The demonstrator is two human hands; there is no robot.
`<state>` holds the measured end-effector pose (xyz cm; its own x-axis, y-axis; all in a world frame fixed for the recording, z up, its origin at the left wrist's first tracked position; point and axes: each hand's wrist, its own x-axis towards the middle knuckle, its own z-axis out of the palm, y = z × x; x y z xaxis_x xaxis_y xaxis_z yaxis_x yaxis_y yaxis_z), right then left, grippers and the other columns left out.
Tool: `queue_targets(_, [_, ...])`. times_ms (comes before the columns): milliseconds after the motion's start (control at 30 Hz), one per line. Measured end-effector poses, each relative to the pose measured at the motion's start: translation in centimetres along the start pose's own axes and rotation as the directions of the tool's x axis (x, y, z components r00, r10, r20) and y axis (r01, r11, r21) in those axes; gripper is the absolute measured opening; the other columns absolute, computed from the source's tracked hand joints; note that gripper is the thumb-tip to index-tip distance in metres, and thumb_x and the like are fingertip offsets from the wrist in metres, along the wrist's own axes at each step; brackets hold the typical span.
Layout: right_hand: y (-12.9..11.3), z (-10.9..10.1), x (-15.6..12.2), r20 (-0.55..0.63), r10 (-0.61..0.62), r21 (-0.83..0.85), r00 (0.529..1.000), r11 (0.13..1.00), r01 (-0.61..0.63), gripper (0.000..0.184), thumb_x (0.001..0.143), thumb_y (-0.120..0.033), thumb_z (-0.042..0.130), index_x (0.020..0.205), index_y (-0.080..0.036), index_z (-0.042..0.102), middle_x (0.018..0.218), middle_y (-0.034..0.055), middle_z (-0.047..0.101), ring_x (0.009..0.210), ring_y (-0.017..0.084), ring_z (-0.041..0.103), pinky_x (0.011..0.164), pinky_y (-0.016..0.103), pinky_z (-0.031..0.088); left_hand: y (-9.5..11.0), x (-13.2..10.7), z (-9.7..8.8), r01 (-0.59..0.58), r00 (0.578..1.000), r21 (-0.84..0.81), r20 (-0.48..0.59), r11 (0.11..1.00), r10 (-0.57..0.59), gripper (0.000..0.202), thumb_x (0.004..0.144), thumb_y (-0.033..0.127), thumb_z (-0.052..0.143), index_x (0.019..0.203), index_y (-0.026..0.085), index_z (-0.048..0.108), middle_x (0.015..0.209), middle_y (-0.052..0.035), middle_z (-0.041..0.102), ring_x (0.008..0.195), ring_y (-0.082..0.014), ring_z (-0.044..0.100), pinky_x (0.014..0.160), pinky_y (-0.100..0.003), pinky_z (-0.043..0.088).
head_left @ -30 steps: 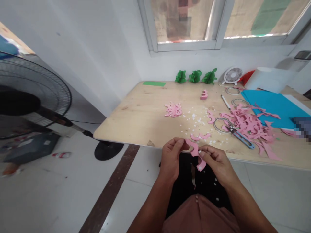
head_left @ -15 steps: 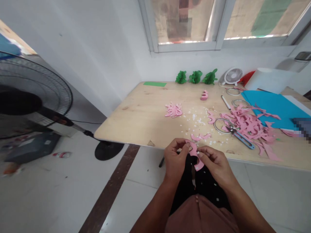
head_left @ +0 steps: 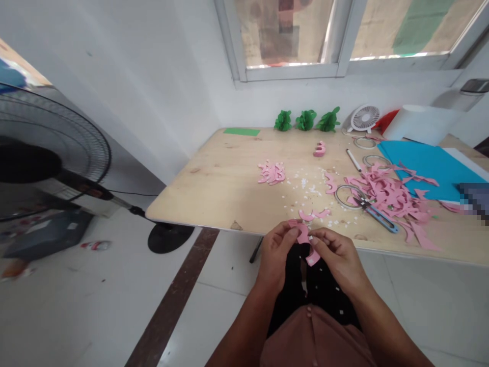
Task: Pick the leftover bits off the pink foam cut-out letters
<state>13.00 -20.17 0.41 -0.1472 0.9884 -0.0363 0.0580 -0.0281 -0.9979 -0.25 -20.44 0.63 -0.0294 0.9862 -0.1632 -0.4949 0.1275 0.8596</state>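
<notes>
A curved pink foam cut-out (head_left: pixel 305 239) is held over my lap, just in front of the wooden table's (head_left: pixel 229 188) near edge. My left hand (head_left: pixel 275 255) pinches its upper end between thumb and fingers. My right hand (head_left: pixel 338 257) grips the middle, thumb and forefinger pressed on a small white bit stuck to the piece. Two more pink curved pieces (head_left: pixel 314 214) lie on the table right beyond my hands, among scattered white paper bits (head_left: pixel 305 186).
A small pile of pink shapes (head_left: pixel 272 173), a heap of pink scraps (head_left: pixel 389 196), scissors (head_left: pixel 376 211), tape rings, a pen, blue sheets (head_left: pixel 428 165), green paper ornaments (head_left: pixel 305 121) and a small white fan (head_left: pixel 364 118) are on the table. A standing fan (head_left: pixel 49 153) is at left.
My hands have drawn closer together on the pink piece and risen slightly toward the table edge. The left thumb now presses on the piece's top end.
</notes>
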Motion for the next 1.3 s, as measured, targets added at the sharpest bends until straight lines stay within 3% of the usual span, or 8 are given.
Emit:
queue_targets(133, [0.1, 0.0, -0.1, -0.006, 0.004, 0.022, 1.000, 1.000, -0.004, 0.020, 0.079, -0.034, 0.057, 0.084, -0.016, 0.065, 0.068, 0.0017, 0.063, 0.062, 0.014, 0.055, 0.058, 0.024, 0.043, 0.4, 0.1, -0.2, 0.128, 0.988, -0.173, 0.109, 0.977, -0.110, 0.016, 0.068, 0.023, 0.066, 0.082, 0.015, 0.066, 0.082, -0.0029, 0.061, 0.073, -0.0120, 0.055, 0.071, -0.026, 0.046])
queue_targets(233, [0.1, 0.0, -0.1, -0.003, -0.003, 0.028, 1.000, 1.000, 0.003, 0.021, 0.079, -0.035, 0.056, 0.084, -0.016, 0.065, 0.071, 0.0023, 0.063, 0.064, 0.015, 0.056, 0.060, 0.024, 0.043, 0.4, 0.1, -0.4, 0.150, 0.981, -0.167, 0.145, 0.975, -0.126, 0.020, 0.064, 0.019, 0.068, 0.083, 0.015, 0.066, 0.082, -0.0029, 0.060, 0.074, -0.0128, 0.056, 0.072, -0.027, 0.046])
queue_targets(467, [0.1, 0.0, -0.1, -0.012, -0.020, -0.016, 1.000, 1.000, 0.020, 0.023, 0.080, -0.036, 0.054, 0.086, -0.017, 0.065, 0.069, 0.0018, 0.062, 0.064, 0.015, 0.056, 0.060, 0.025, 0.045, -0.4, -0.4, -0.2, 0.107, 0.994, 0.035, -0.025, 0.994, -0.106, 0.014, 0.064, 0.021, 0.070, 0.073, 0.013, 0.063, 0.068, -0.0001, 0.060, 0.063, -0.0096, 0.057, 0.067, -0.022, 0.045])
queue_targets(667, [0.1, -0.1, 0.0, -0.073, -0.046, -0.045, 0.996, 0.998, 0.042, 0.026, 0.079, -0.039, 0.054, 0.090, -0.019, 0.065, 0.078, 0.0031, 0.066, 0.075, 0.018, 0.059, 0.067, 0.027, 0.046, -0.4, -0.2, 0.0, 0.091, 0.993, 0.040, -0.085, 0.995, -0.088, 0.014, 0.063, 0.022, 0.069, 0.070, 0.014, 0.061, 0.061, 0.0011, 0.058, 0.058, -0.0096, 0.056, 0.062, -0.022, 0.045])
queue_targets(800, [0.8, -0.7, 0.6, -0.243, -0.080, -0.002, 0.967, 0.997, 0.082, 0.029, 0.076, -0.035, 0.059, 0.101, -0.020, 0.060, 0.085, 0.0047, 0.065, 0.076, 0.017, 0.059, 0.069, 0.029, 0.046, -0.5, 0.0, -0.1, 0.110, 0.990, 0.014, -0.096, 0.994, -0.108, 0.017, 0.060, 0.024, 0.071, 0.069, 0.014, 0.060, 0.059, 0.0010, 0.057, 0.057, -0.0102, 0.056, 0.060, -0.023, 0.045])
queue_targets(900, [1.4, -1.5, 1.0, -0.325, -0.146, -0.035, 0.934, 0.989, 0.142, 0.017, 0.073, -0.029, 0.060, 0.087, -0.019, 0.061, 0.084, 0.0050, 0.064, 0.076, 0.017, 0.057, 0.070, 0.030, 0.044, -0.6, 0.0, -0.2, 0.109, 0.990, -0.005, -0.092, 0.994, -0.109, 0.017, 0.061, 0.023, 0.070, 0.068, 0.014, 0.059, 0.058, 0.0014, 0.057, 0.056, -0.0099, 0.055, 0.060, -0.023, 0.045])
queue_targets(1167, [1.9, -3.5, 1.9, -0.307, -0.136, -0.031, 0.942, 0.991, 0.133, 0.013, 0.075, -0.030, 0.055, 0.073, -0.018, 0.060, 0.066, 0.0026, 0.061, 0.062, 0.015, 0.054, 0.057, 0.027, 0.042, -0.8, 0.0, -0.3, 0.106, 0.990, -0.010, -0.095, 0.994, -0.107, 0.017, 0.061, 0.023, 0.070, 0.071, 0.014, 0.059, 0.060, 0.0017, 0.057, 0.057, -0.0102, 0.056, 0.061, -0.024, 0.045])
queue_targets(1300, [1.9, -4.4, 2.5, -0.330, -0.156, -0.161, 0.931, 0.981, 0.108, 0.017, 0.077, -0.032, 0.053, 0.072, -0.018, 0.062, 0.067, 0.0018, 0.061, 0.066, 0.016, 0.055, 0.064, 0.027, 0.042, -0.9, 0.0, -0.3, 0.101, 0.991, -0.020, -0.090, 0.995, -0.102, 0.016, 0.063, 0.021, 0.069, 0.072, 0.014, 0.058, 0.060, 0.0020, 0.056, 0.057, -0.0098, 0.055, 0.061, -0.024, 0.045])
